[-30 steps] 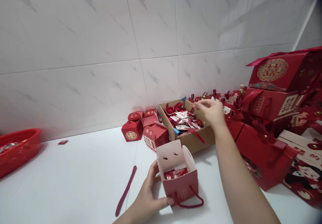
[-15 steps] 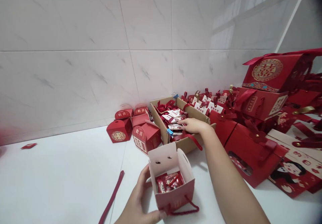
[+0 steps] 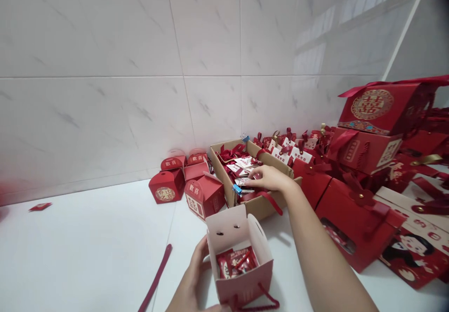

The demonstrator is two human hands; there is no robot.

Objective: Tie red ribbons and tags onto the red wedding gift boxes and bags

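Observation:
My left hand is wrapped round the left and front sides of a red gift box, steadying it on the white table. Its top stands open, showing a pale inside, and red-wrapped sweets lie at the bottom. A red cord handle hangs from its front. Over an open cardboard box, my right hand reaches down with curled fingers among small white and red cards. The fingertips touch the cards; what they pinch, if anything, cannot be made out. A blue binder clip sits by them.
Several closed red boxes stand left of the cardboard box. Many red gift bags and stacked boxes crowd the right side. A dark red strap and a small red packet lie on the left. A tiled wall rises behind.
My right hand has shifted slightly left and down over the cards, its fingers more curled. The left hand keeps hold of the gift box. The whole view has tilted up a little.

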